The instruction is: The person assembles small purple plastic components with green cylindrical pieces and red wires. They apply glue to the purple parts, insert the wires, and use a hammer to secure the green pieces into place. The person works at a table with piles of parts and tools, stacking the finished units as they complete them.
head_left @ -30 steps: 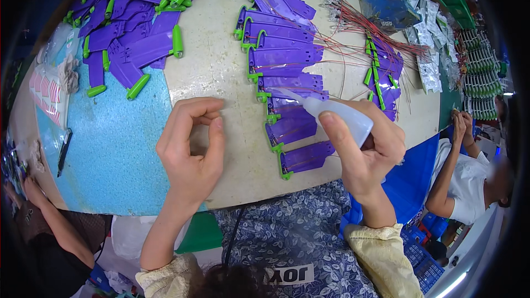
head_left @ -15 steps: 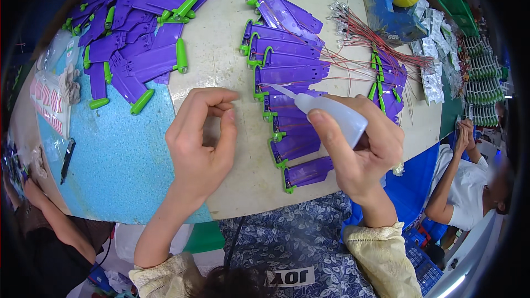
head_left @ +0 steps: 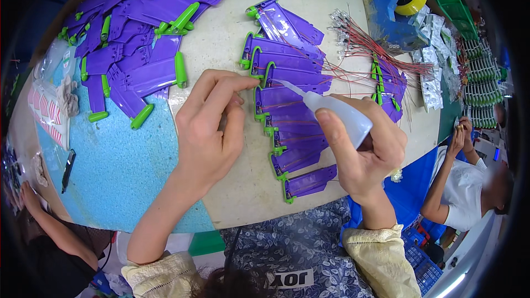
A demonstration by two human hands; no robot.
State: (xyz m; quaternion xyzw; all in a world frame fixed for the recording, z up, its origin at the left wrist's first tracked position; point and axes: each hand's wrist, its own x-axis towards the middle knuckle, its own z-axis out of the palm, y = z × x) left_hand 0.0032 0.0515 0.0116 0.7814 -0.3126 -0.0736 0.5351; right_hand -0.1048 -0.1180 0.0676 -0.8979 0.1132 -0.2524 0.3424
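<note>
My right hand [head_left: 367, 160] is wrapped round a translucent white squeeze bottle [head_left: 341, 117] with a long thin nozzle. The nozzle points left, its tip over one of the purple plastic wing-shaped pieces [head_left: 292, 95] in the overlapping row. These pieces have green ends on their left side and thin wires along them. My left hand [head_left: 207, 132] holds nothing; its forefinger reaches to the green end [head_left: 259, 81] near the nozzle tip, and its thumb stands apart. Whether the fingertip touches that end is hard to tell. A separate purple piece [head_left: 312, 182] lies nearest me.
A pile of purple pieces [head_left: 146, 60] lies at far left, beside a blue foam mat [head_left: 132, 160] with a black cutter [head_left: 68, 170]. Red wires with small clear ends [head_left: 353, 36] bundle at back right, near a tape dispenser [head_left: 381, 5]. Co-workers sit at both sides.
My left hand has moved right and up, its forefinger now at a green end. The bottle has shifted slightly right and stays in my right hand.
</note>
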